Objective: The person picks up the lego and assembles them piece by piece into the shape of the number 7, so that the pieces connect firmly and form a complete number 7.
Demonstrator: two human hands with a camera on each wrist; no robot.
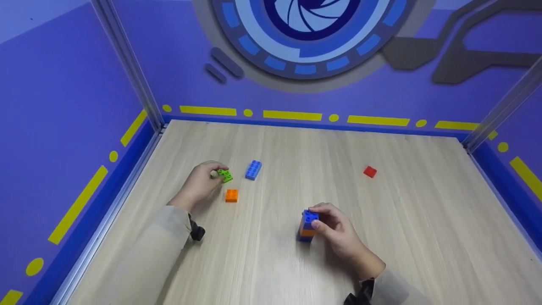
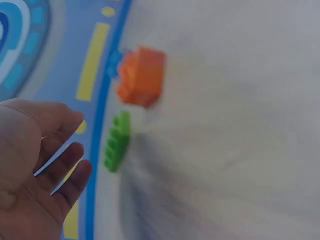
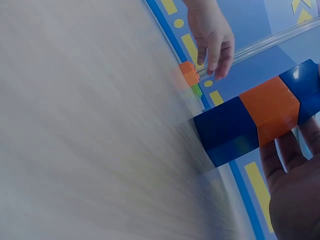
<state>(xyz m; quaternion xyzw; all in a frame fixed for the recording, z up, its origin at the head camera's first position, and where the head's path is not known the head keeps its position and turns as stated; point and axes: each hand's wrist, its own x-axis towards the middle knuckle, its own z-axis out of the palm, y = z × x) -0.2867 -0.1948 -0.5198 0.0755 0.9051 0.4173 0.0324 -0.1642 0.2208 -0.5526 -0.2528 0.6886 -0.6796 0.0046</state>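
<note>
right hand (image 1: 340, 232) grips a blue-orange-blue plastic brick tower (image 1: 308, 227); left hand (image 1: 202, 181) loosely spread, empty i think, beside a green studded plastic brick (image 1: 226, 175)

left hand (image 1: 200, 182) near green brick (image 1: 225, 175) | right hand (image 1: 342, 235) grips blue-orange stack (image 1: 307, 231)

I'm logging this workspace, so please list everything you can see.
block stack: 1, blue-orange-blue, near centre
green brick: 1, green, left side
light blue brick: 1, light blue, right of green brick
orange brick: 1, orange, nearer than green brick
red brick: 1, red, right of centre
table: 1, pale wood, beneath
wall panels: 3, mostly blue-purple, left, back, right
sleeves: 2, beige, forearms
wrist devices: 2, black, wrists
left hand: 1, bare, close to green brick
right hand: 1, bare, holding block stack
</note>
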